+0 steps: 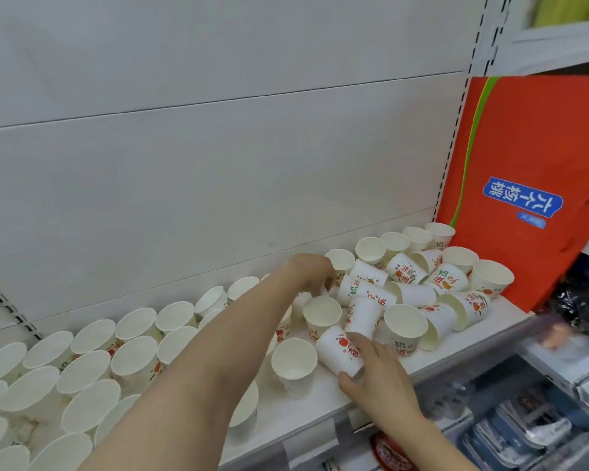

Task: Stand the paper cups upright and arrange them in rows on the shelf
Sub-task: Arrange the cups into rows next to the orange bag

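White paper cups with red and green print cover the white shelf (pixel 313 406). Upright cups (pixel 92 362) stand in rows on the left. A jumble of fallen cups (pixel 412 287) lies at the right. My left hand (pixel 308 271) reaches across to the back, its fingers curled at the rim of an upright cup (pixel 322 312). My right hand (pixel 376 375) grips a tipped cup (pixel 337 348) near the front edge, thumb under its base.
A red bag (pixel 524 164) with a blue label leans at the shelf's right end, touching the cups. The white back panel (pixel 218 164) rises behind. Packaged goods (pixel 524 430) fill the lower shelf at bottom right.
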`<state>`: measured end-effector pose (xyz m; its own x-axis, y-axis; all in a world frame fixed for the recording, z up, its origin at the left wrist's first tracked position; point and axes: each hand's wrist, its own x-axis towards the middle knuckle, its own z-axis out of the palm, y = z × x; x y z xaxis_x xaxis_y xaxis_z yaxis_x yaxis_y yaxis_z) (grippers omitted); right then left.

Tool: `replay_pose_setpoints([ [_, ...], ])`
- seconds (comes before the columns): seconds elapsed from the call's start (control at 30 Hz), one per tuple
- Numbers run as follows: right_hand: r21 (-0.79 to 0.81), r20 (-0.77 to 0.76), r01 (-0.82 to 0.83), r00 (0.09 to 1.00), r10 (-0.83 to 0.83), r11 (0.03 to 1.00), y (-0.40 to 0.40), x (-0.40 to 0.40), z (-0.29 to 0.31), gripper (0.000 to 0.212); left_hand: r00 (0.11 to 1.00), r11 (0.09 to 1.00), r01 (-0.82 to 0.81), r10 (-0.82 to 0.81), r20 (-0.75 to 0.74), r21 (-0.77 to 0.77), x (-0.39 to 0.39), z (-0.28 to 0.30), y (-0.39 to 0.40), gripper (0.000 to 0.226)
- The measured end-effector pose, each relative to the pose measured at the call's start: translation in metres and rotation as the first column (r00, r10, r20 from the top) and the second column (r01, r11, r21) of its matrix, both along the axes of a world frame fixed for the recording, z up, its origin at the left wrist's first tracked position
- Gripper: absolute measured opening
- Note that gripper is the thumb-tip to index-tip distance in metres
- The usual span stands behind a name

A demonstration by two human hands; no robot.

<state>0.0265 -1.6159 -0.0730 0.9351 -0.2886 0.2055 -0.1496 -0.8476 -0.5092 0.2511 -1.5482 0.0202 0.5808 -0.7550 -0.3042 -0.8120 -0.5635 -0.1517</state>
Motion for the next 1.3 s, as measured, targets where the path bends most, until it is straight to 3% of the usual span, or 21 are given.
replay_pose_setpoints([
  [0.2,0.369,0.076,-0.013,0.997,-0.016,0.929,-0.016,-0.014,-0.006,0.067,0.992,0.963,-0.112,0.123,0.03,-0.245,-0.016,0.008,0.036,0.009],
  [0.3,0.529,0.115,-0.057,0.993,-0.004,0.847,-0.013,-0.018,-0.008,0.068,0.973,0.918,-0.222,0.231,-0.012,-0.329,-0.031,0.002,0.058,0.019],
  [0.43,0.563,0.155,-0.078,0.988,-0.012,0.823,0.0,-0.008,-0.014,0.072,0.942,0.662,-0.28,0.328,-0.068,-0.696,-0.086,-0.005,0.074,0.025],
  [0.47,0.553,0.177,-0.088,0.984,-0.014,0.829,0.003,-0.005,-0.016,0.07,0.952,0.64,-0.262,0.293,-0.085,-0.722,-0.105,-0.008,0.075,0.026],
  [0.53,0.522,0.233,-0.148,0.972,0.027,0.84,0.009,-0.001,-0.02,0.06,0.977,0.699,-0.2,0.195,-0.086,-0.686,-0.139,-0.018,0.076,0.038],
  [0.73,0.354,0.278,-0.227,0.952,0.129,0.907,0.004,-0.004,-0.029,0.048,0.989,0.834,-0.034,0.108,0.103,-0.551,-0.155,-0.043,0.085,0.046],
  [0.83,0.218,0.283,-0.195,0.95,0.129,0.956,-0.01,-0.011,-0.026,0.048,0.984,0.845,-0.037,0.124,0.129,-0.533,-0.155,-0.045,0.089,0.048],
  [0.9,0.054,0.372,-0.144,0.921,0.114,0.988,-0.026,-0.016,-0.016,0.041,0.982,0.774,-0.093,0.176,0.072,-0.627,-0.149,-0.037,0.085,0.053],
  [0.97,-0.067,0.454,-0.072,0.886,0.095,0.995,-0.047,-0.018,-0.002,0.034,0.983,0.729,-0.069,0.166,0.079,-0.681,-0.139,-0.024,0.066,0.044],
  [1.03,-0.125,0.48,-0.007,0.874,0.067,0.992,-0.073,-0.017,0.007,0.029,0.987,0.782,-0.018,0.113,0.114,-0.623,-0.125,-0.014,0.033,0.032],
  [1.1,-0.167,0.474,0.034,0.879,0.05,0.985,-0.096,-0.018,0.013,0.027,0.994,0.864,-0.041,0.086,0.066,-0.501,-0.11,-0.013,0.0,0.037],
  [1.2,-0.224,0.412,0.047,0.91,0.051,0.973,-0.133,-0.023,0.014,0.032,0.991,0.951,-0.13,0.119,-0.054,-0.282,-0.092,-0.025,-0.029,0.058],
  [1.3,-0.315,0.241,-0.051,0.962,0.132,0.948,-0.167,-0.024,0.01,0.062,0.982,0.951,-0.187,0.175,-0.069,-0.248,-0.088,-0.033,-0.031,0.069],
])
